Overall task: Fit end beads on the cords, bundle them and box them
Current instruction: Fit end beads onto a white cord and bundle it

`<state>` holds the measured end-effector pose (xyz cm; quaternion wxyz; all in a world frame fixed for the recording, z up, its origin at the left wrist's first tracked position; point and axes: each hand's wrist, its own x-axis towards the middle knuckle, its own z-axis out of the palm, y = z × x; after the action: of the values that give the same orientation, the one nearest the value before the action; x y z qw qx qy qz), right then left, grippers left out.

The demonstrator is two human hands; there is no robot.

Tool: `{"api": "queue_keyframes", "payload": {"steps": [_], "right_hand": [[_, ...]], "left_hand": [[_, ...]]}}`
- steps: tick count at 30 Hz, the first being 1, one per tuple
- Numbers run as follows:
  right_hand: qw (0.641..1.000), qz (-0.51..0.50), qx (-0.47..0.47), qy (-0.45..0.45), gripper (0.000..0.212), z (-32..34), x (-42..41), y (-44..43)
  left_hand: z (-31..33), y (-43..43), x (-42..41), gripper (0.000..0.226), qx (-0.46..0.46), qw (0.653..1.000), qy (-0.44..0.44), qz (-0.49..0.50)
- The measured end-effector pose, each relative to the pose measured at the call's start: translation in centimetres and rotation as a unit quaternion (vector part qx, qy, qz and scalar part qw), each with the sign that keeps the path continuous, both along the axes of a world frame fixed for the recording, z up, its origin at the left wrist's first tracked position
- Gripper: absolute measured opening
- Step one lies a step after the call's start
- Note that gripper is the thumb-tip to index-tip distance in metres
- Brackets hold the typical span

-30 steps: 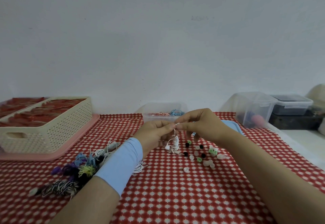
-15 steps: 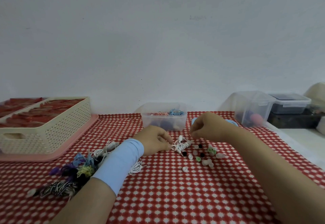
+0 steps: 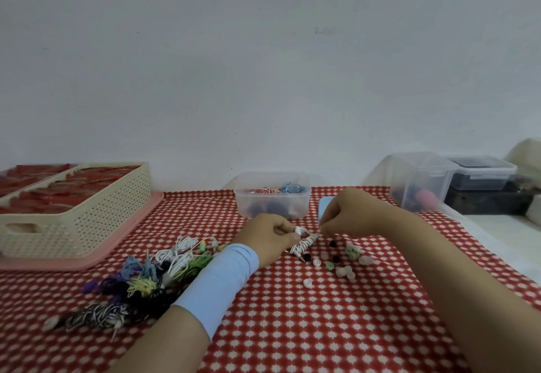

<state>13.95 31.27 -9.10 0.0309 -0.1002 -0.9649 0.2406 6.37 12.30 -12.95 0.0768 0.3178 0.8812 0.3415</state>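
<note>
Your left hand (image 3: 270, 238) pinches the white cord bundle (image 3: 303, 245) low over the red checked table (image 3: 292, 328), its grip narrow on one end. Your right hand (image 3: 349, 214) curls just beside the other end; I cannot tell whether that grip holds cord. Loose beads (image 3: 336, 264) lie near, with the clear box (image 3: 272, 205) behind.
</note>
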Motion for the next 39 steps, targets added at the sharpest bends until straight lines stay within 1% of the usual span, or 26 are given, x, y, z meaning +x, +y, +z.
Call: {"api": "queue_keyframes", "payload": {"steps": [4, 7, 9, 12, 16, 19, 22, 24, 27, 30, 32, 36, 39], "right_hand": [[0.994, -0.021, -0.069, 0.076, 0.012, 0.2, -0.2, -0.5], [0.981, -0.017, -0.150, 0.123, 0.007, -0.2, -0.4, -1.4], [0.974, -0.008, -0.182, 0.133, 0.004, -0.5, -0.3, -2.1], [0.959, 0.001, -0.250, 0.135, 0.005, -0.9, -0.3, -2.9], [0.950, 0.002, -0.290, 0.119, 0.005, -0.8, -0.2, -3.4], [0.934, -0.009, -0.333, 0.129, 0.006, -0.7, -0.1, -3.3], [0.908, -0.008, -0.396, 0.134, 0.007, -0.5, -0.2, -3.3], [0.898, 0.006, -0.421, 0.127, 0.008, -0.5, -0.2, -3.2], [0.893, 0.020, -0.436, 0.111, 0.009, -0.6, -0.2, -3.2], [0.887, 0.024, -0.451, 0.101, 0.009, -0.7, -0.2, -3.0], [0.889, 0.031, -0.449, 0.088, 0.009, -0.7, -0.2, -2.9], [0.905, 0.050, -0.416, 0.072, 0.012, -0.8, -0.2, -2.9], [0.908, 0.044, -0.409, 0.083, 0.011, -0.7, -0.1, -2.9]], "left_hand": [[0.3, -0.2, -0.2, 0.022, 0.056, 0.997, -0.045, 0.017], [0.4, -0.3, -0.1, 0.008, 0.087, 0.995, -0.050, 0.025], [0.4, -0.4, -0.1, 0.006, 0.116, 0.991, -0.050, 0.034], [0.4, -0.4, -0.2, 0.011, 0.176, 0.981, -0.061, 0.049], [0.5, -0.5, -0.2, 0.007, 0.273, 0.953, -0.109, 0.072], [0.6, -0.7, -0.2, 0.008, 0.317, 0.935, -0.141, 0.072], [0.8, -0.8, -0.2, 0.007, 0.316, 0.938, -0.128, 0.060], [0.8, -0.8, -0.1, 0.013, 0.320, 0.936, -0.133, 0.058], [0.6, -0.9, -0.1, 0.025, 0.307, 0.941, -0.133, 0.046], [0.6, -1.1, 0.1, 0.021, 0.286, 0.949, -0.128, 0.026], [0.6, -1.1, 0.1, 0.016, 0.272, 0.955, -0.117, 0.020], [0.7, -1.1, -0.1, 0.015, 0.262, 0.960, -0.101, 0.008], [0.7, -1.2, -0.2, 0.015, 0.260, 0.957, -0.131, -0.001]]}}
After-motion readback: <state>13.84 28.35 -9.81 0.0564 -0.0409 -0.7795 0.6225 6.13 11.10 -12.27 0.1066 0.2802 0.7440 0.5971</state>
